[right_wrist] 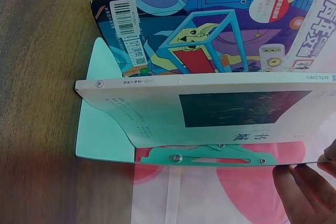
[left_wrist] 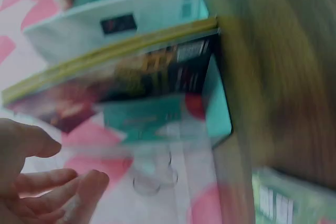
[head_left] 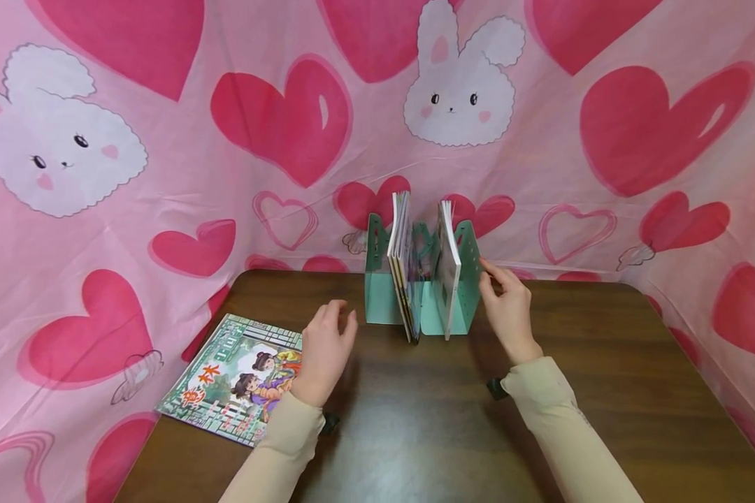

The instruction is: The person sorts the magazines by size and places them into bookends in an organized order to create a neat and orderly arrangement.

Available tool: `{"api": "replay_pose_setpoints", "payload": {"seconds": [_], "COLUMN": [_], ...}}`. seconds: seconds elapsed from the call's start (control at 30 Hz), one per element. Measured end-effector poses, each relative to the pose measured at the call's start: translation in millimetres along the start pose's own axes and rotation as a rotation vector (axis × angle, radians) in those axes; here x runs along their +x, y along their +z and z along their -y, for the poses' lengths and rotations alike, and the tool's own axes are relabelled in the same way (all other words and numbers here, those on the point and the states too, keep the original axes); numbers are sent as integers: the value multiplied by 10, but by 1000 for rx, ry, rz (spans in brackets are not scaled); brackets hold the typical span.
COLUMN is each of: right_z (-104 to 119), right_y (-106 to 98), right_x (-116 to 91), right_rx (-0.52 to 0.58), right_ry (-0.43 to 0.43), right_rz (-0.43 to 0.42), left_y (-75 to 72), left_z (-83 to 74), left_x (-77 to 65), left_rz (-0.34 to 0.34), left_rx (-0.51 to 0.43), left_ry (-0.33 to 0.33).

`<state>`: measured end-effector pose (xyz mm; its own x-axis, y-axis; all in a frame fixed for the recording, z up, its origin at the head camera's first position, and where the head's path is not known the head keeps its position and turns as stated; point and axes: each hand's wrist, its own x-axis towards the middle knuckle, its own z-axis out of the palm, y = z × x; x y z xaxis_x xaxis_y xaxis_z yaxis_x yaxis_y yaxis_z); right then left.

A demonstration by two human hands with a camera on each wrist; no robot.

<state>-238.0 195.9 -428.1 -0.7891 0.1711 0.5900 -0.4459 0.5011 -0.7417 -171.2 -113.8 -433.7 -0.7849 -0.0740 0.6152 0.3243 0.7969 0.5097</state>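
Observation:
A green folding bookend (head_left: 380, 300) stands at the back of the table, with several magazines and books upright between its side panels. One white book (right_wrist: 231, 114) leans near the right panel; a magazine with a colourful cover (right_wrist: 210, 30) is further left in the bookend. My right hand (head_left: 509, 311) pinches the edge of the right panel with its fingertips. To the left of the bookend, my left hand (head_left: 327, 349) hovers with loosely bent fingers and holds nothing. In the left wrist view its fingers (left_wrist: 86, 190) are apart from the left panel.
A magazine with two cartoon children on its cover (head_left: 226, 381) lies flat at the left of the brown table (head_left: 415, 419), partly behind my left forearm. A pink cloth (head_left: 377, 154) with hearts and rabbits hangs behind the table. The left wrist view is blurred.

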Motion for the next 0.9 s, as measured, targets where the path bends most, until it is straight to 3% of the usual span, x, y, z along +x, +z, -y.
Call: {"api": "replay_pose_setpoints", "payload": {"seconds": [0.17, 0.47, 0.77, 0.9], "right_z": [-1, 0, -3, -6], "right_y": [0, 2, 1, 0], "right_x": [-3, 1, -4, 5], "right_rx": [-8, -5, 8, 13], "right_ry": [0, 6, 4, -1], "right_rz": [0, 8, 5, -1], "left_y": [-214, -603, -911, -1031], "left_z": [175, 496, 812, 974], "left_x": [53, 101, -65, -146], "left_rz": [-5, -2, 25, 101], "left_rx": [57, 67, 121, 181], "left_ry": [-113, -331, -536, -578]}}
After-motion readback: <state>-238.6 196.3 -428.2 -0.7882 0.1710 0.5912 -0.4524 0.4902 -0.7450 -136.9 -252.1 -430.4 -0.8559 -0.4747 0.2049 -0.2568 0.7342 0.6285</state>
